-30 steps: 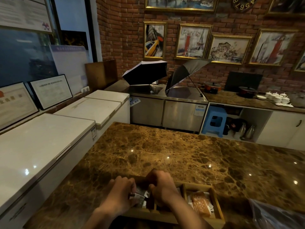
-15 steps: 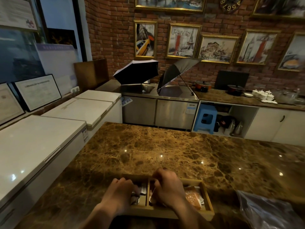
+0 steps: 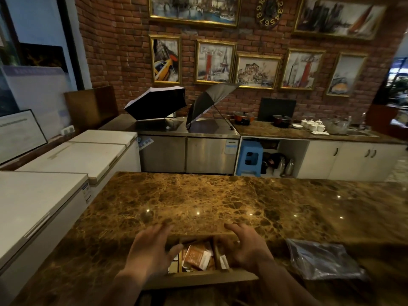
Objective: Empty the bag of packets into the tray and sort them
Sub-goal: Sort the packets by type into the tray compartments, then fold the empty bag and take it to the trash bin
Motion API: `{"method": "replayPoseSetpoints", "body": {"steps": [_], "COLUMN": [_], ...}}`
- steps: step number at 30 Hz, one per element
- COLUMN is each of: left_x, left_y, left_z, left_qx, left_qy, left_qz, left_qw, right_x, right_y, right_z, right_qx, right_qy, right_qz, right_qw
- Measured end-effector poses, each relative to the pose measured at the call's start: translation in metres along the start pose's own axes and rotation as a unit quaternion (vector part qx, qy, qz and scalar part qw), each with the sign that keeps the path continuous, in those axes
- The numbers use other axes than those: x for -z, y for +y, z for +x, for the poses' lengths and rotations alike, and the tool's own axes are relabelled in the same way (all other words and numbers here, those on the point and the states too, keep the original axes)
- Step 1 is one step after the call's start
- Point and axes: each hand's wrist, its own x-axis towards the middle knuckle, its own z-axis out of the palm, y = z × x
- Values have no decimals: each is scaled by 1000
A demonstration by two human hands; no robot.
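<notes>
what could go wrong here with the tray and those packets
The wooden tray seems to sit close to the near edge of the marble counter, so a nudge toward the body might tip it off. The left hand and right hand spread open over the side compartments and could knock sorted orange packets across the dividers. The plastic bag lies loose on the counter on the right; a passing sleeve or arm could sweep it away.

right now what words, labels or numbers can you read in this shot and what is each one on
"Paris" — on the framed picture with the tower, on the brick wall.
Numerals, "2 3 4 5 6 7 8 9 10" legible — round the wall clock.
Too blurred to read: the orange packets in the tray, stickers on the steel cabinet, the framed notice at left.
</notes>
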Motion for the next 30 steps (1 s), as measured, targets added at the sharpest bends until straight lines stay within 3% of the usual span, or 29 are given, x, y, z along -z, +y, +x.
{"method": "replayPoseSetpoints", "body": {"steps": [6, 11, 23, 30], "left_x": [-7, -13, -36, -84], "left_y": [26, 65, 218, 297], "left_z": [7, 12, 13, 11], "left_qx": [-10, -35, -102, -122], "left_qy": [-6, -27, -38, -70], "left_qz": [-8, 0, 6, -3], "left_qw": [1000, 999, 994, 990], "right_x": [32, 54, 133, 162], "right_y": [39, 77, 195, 268], "right_z": [-29, -49, -101, -113], "right_qx": [-37, -76, -117, -182], "right_qy": [29, 29, 74, 23], "right_qz": [-50, -19, -54, -40], "right_qw": [998, 996, 989, 982]}}
